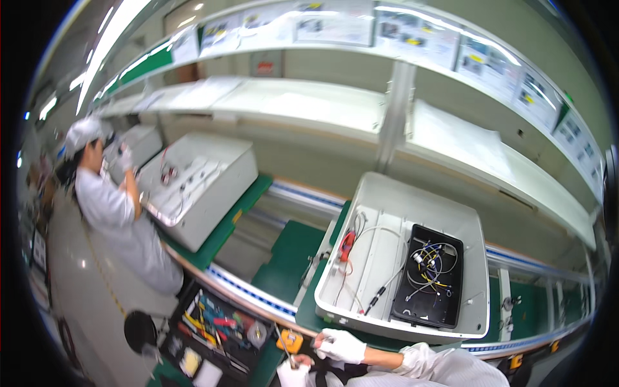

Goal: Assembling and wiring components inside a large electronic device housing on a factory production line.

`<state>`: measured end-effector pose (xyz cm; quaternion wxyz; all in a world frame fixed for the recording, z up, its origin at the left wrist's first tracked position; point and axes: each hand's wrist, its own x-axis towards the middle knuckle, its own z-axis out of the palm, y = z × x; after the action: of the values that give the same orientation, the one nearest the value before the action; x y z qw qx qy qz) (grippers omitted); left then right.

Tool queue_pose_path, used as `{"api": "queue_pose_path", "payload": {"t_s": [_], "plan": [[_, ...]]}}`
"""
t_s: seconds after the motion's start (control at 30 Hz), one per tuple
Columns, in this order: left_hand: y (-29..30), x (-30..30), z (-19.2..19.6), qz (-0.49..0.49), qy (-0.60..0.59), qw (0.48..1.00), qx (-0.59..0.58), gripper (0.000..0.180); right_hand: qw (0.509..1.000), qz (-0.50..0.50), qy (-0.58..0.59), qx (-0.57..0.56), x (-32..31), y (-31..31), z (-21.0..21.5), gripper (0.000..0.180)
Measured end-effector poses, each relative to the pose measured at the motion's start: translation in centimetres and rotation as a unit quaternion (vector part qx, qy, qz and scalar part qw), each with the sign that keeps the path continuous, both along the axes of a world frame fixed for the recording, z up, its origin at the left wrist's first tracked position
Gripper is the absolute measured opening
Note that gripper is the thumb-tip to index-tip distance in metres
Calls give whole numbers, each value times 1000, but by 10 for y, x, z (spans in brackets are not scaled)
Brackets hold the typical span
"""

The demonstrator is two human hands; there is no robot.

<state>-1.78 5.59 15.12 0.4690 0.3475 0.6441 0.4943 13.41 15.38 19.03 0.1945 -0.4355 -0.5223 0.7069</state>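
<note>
My left hand (294,371), in a white glove with bare fingertips, is at the lower edge, closed round a thin rod-like tool (282,339) pointing up and left. Its exact kind is unclear. Just to the right, my gloved right hand (342,347) is curled, fingertips pinched toward the left hand; what they hold, if anything, I cannot make out. Beyond it stands a large pale grey housing (477,284), open at the top. Inside are a black tray (422,309) with coiled cables (431,263), a red part (348,245) on wires and a pale cable with black sleeves (376,298).
A tool tray (222,332) with pliers and screwdrivers sits at lower left, near a yellow-orange object (290,340). Green pallets (290,255) lie on the conveyor line. At left a person in white (116,206) works by another grey housing (219,206). Shelves (303,103) run above.
</note>
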Motion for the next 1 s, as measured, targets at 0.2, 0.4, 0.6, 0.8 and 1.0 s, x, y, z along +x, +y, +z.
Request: {"api": "queue_pose_path", "payload": {"t_s": [0.2,0.4,0.6,0.8,1.0], "plan": [[-3,-6,-27,-31,118,993,4,11,924,-266,151,230,121,177,51,10],[6,-2,-23,46,6,999,23,9,778,-512,358,74,218,354,101,3],[15,15,-21,133,39,989,56,4,773,-481,408,71,227,384,142,6],[36,37,3,82,-60,993,-56,5,790,-432,415,131,237,347,121,13],[88,60,50,72,-103,992,23,5,990,-69,46,115,150,218,85,16]]}}
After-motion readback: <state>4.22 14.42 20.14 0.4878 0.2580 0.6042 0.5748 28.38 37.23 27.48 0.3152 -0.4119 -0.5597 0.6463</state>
